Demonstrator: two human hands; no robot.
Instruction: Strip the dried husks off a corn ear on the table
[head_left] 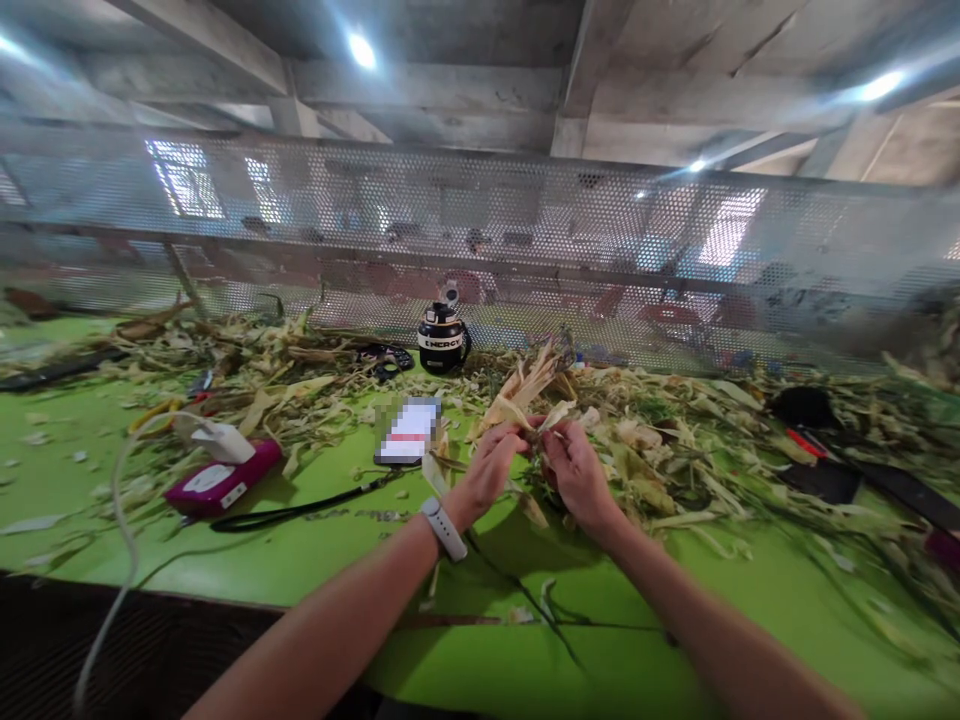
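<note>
My left hand [491, 467], with a white band [442, 528] on its wrist, is closed on a bunch of dried pale leafy stalks [531, 385]. Beside it, my right hand [576, 470] pinches the same bunch, with the fingertips of both hands close together. The dry leaves fan up and away from the fingers, while greener bits hang beneath. What exactly lies between the fingertips is hidden. To the left of my hands lies a phone [410, 432] with a lit screen and a black strap [300, 508].
Loose dried leaves [660, 460] litter the green table [247, 560]. A magenta power strip [225, 480] holds a white plug [223, 440] with a cable. A black jug [441, 340] marked ENERGY stands before a perforated metal screen [480, 220]. Dark items [821, 480] lie at right.
</note>
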